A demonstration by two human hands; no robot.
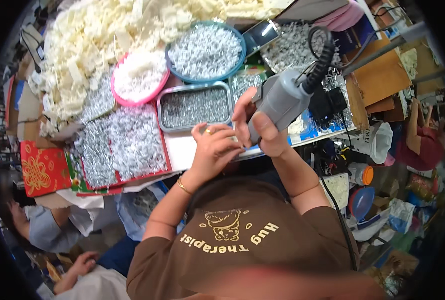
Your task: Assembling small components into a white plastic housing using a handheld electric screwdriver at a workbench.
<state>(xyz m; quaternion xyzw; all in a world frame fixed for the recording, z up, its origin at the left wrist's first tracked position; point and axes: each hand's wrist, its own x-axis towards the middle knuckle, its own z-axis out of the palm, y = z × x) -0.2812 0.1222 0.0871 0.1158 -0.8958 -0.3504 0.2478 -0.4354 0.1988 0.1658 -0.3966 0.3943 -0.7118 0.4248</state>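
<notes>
My right hand (265,130) is wrapped round a grey corded power tool (282,102), whose black ribbed cable end points up and away. The tool's working tip is hidden by my fingers. Close beside it, my left hand (215,147) brings its thumb and fingertips together near the tool's lower end; whatever small thing they may pinch is too small to make out. Just beyond my left hand stands a metal tray (231,107) filled with small silvery pin-like parts.
A blue basin (244,50) and a pink basin (114,95) hold small pale parts. Cream-coloured pieces (97,35) are heaped at the far left. More parts (135,145) lie on a red sheet. A phone (262,36) leans at the back. Co-workers' hands show at both sides.
</notes>
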